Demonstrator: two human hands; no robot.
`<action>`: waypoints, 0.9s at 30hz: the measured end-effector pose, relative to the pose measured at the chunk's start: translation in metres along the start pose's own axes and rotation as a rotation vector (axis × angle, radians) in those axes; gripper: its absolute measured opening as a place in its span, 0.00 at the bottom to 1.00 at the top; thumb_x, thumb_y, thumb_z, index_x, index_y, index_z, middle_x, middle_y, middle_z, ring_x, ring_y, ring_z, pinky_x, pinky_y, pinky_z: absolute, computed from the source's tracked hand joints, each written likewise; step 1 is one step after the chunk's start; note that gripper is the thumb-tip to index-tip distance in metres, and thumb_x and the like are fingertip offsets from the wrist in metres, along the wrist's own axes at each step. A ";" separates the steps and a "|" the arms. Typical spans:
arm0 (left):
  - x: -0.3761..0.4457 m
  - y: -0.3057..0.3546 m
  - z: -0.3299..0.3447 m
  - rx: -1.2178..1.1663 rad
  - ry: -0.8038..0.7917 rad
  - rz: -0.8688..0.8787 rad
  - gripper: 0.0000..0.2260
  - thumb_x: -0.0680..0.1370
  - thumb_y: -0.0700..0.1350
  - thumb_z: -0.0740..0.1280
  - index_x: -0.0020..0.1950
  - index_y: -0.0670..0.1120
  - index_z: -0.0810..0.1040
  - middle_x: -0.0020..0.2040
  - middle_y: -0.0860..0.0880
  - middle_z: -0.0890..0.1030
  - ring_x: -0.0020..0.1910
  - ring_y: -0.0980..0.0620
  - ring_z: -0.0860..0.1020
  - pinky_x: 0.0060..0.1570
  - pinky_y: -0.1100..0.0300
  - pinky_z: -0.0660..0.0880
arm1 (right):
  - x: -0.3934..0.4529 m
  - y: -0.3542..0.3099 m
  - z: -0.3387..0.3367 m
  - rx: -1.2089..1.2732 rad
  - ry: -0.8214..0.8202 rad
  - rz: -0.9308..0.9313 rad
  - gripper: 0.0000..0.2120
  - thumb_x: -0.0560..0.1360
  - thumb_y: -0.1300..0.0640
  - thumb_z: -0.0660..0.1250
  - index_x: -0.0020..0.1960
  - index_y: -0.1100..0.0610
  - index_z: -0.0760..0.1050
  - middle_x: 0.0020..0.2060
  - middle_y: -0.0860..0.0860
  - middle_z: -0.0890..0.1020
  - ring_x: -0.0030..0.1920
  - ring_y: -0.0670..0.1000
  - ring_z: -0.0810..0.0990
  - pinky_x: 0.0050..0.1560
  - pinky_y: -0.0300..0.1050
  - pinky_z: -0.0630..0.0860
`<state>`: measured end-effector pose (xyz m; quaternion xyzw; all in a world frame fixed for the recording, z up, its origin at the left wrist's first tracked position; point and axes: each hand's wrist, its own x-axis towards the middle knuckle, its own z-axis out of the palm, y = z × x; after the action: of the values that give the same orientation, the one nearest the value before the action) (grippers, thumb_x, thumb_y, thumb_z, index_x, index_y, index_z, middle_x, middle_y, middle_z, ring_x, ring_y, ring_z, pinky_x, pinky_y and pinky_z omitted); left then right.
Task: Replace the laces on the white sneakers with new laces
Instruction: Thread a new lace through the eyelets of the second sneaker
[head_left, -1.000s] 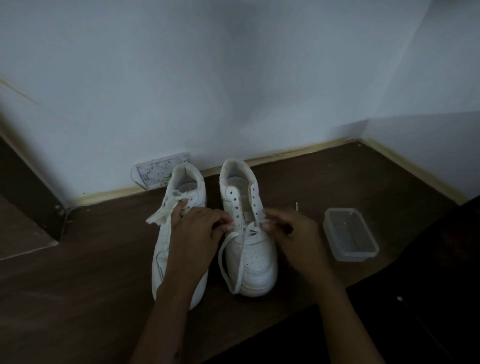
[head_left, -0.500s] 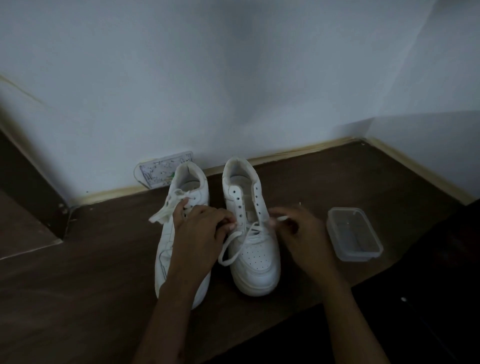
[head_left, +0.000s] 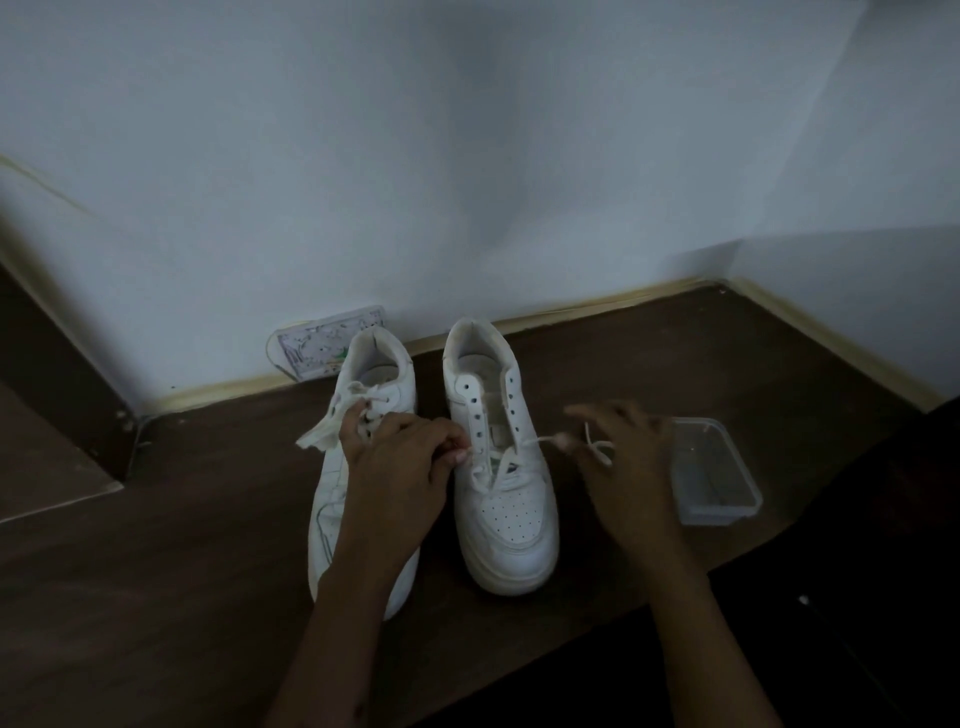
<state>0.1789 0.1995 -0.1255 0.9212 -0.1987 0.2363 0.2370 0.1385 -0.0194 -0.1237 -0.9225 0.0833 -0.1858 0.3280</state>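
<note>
Two white sneakers stand side by side on a dark wooden surface, toes toward me. The left sneaker (head_left: 332, 509) is laced, with its bow (head_left: 332, 415) loose near the tongue. The right sneaker (head_left: 511, 519) has a white lace (head_left: 540, 441) through its lower eyelets only; the upper eyelets are bare. My left hand (head_left: 400, 467) lies over the left sneaker and its fingertips pinch at the right sneaker's left eyelet row. My right hand (head_left: 623, 467) is to the right of that sneaker and pinches the lace end, drawn taut sideways from an eyelet.
A clear plastic container (head_left: 714, 473) sits right of my right hand. A patterned card (head_left: 317, 348) leans on the wall behind the left sneaker. White walls meet at the back right corner. The wooden surface's front edge (head_left: 675, 582) drops off near my right forearm.
My right hand has moved rightward, pulling the lace through the eyelet. The loose loop that hung at the right sneaker's left side has been drawn in. My left hand stays in place.
</note>
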 end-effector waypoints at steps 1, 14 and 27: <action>0.000 0.000 0.000 -0.007 -0.004 -0.006 0.06 0.73 0.45 0.73 0.44 0.57 0.80 0.38 0.61 0.80 0.49 0.61 0.72 0.71 0.41 0.49 | -0.002 -0.005 0.006 0.005 -0.055 -0.088 0.10 0.76 0.44 0.65 0.56 0.42 0.77 0.57 0.42 0.75 0.59 0.49 0.69 0.57 0.46 0.63; -0.001 0.006 -0.009 0.049 -0.065 -0.022 0.04 0.76 0.46 0.67 0.47 0.56 0.79 0.37 0.60 0.80 0.46 0.58 0.79 0.73 0.40 0.36 | 0.000 -0.004 0.006 0.109 0.168 0.161 0.06 0.74 0.53 0.65 0.43 0.42 0.71 0.41 0.39 0.74 0.48 0.45 0.76 0.52 0.53 0.78; 0.007 0.022 -0.049 -0.522 -0.409 -0.129 0.14 0.72 0.64 0.64 0.42 0.59 0.84 0.50 0.59 0.75 0.55 0.69 0.73 0.73 0.61 0.36 | -0.006 -0.044 -0.037 0.700 -0.564 0.274 0.05 0.73 0.58 0.70 0.48 0.54 0.82 0.44 0.50 0.85 0.38 0.44 0.78 0.37 0.35 0.73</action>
<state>0.1572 0.2056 -0.0762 0.8685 -0.2373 -0.0275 0.4344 0.1199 -0.0050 -0.0709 -0.7513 0.0445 0.1001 0.6509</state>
